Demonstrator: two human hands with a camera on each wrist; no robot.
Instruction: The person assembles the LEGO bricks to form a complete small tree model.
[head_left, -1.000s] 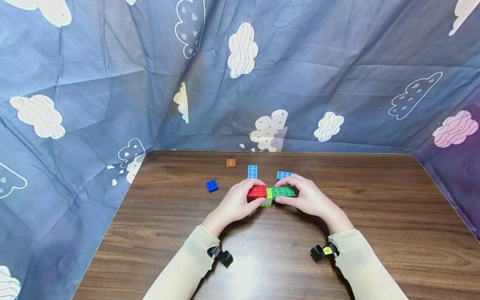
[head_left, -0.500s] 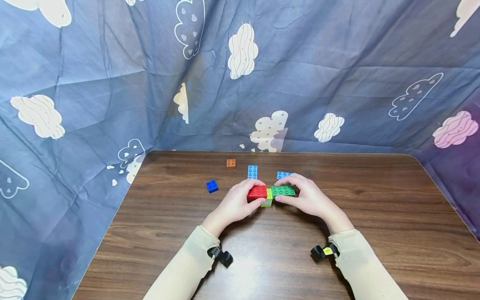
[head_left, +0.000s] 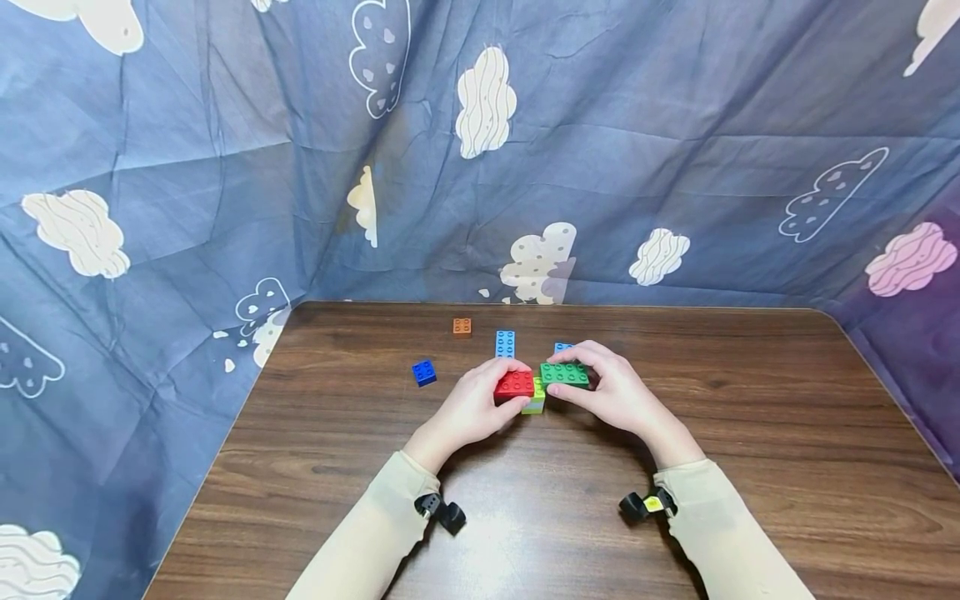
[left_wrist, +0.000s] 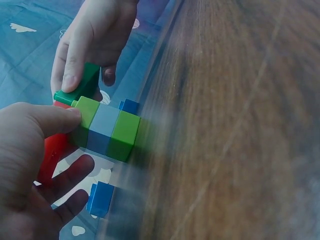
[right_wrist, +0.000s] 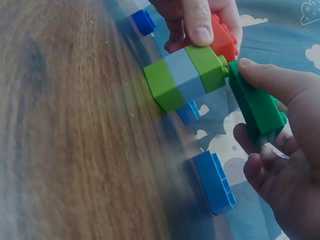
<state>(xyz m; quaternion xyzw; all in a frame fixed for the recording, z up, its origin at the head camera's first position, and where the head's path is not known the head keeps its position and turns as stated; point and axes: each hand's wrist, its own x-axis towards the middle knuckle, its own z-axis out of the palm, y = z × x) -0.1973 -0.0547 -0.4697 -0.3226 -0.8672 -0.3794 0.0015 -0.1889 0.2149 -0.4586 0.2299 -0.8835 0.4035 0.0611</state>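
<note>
My left hand [head_left: 476,404] grips a red brick [head_left: 514,382] from the side, and its thumb lies on the upper lime-green brick. The red brick sits on a small upright stack [right_wrist: 186,74] of lime-green, light blue and lime-green bricks, overhanging it to the left. My right hand [head_left: 611,392] pinches a long green brick [head_left: 565,374] between thumb and fingers. In the right wrist view, this brick is close against the stack's uncovered top stud, beside the red brick. Whether they touch is hard to tell. The green brick's underside is mostly hidden.
Behind the hands lie a light blue brick [head_left: 505,343] and another blue brick [right_wrist: 215,182], partly covered by my right hand in the head view. A dark blue brick [head_left: 423,372] and an orange brick [head_left: 462,327] lie left on the wooden table [head_left: 315,467]. Patterned cloth [head_left: 420,200] hangs behind.
My right hand has shifted slightly up and left with the green brick, which now overlaps the stack's top more. It covers more of the blue brick behind. My left hand stays still.
</note>
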